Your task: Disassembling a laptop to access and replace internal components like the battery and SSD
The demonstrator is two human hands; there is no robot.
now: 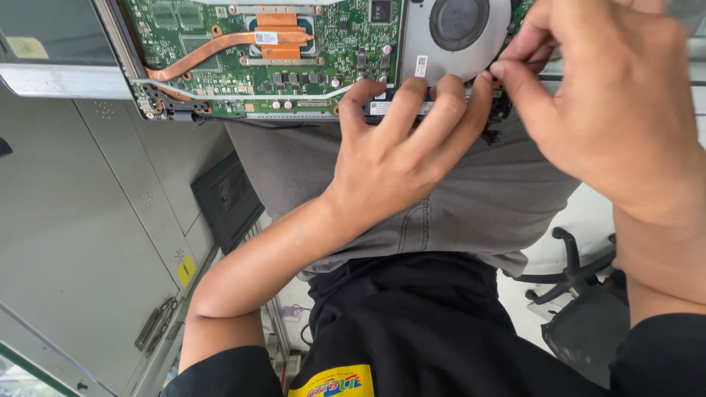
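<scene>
Left hand (397, 147) fingers curled on black strip (390, 108) at motherboard (294, 59) edge. Right hand (610, 103) pinching narrow beside fan (456, 29); contents unclear.

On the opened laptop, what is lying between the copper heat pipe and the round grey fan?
In the head view, green circuit board with small chips and silver screws fills the stretch between the copper heat pipe and the fan.

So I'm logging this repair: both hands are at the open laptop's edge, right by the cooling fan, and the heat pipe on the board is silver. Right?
Not quite: the head view shows the heat pipe is copper-coloured. The rest holds: left hand and right hand work at the laptop edge by the fan.
</scene>
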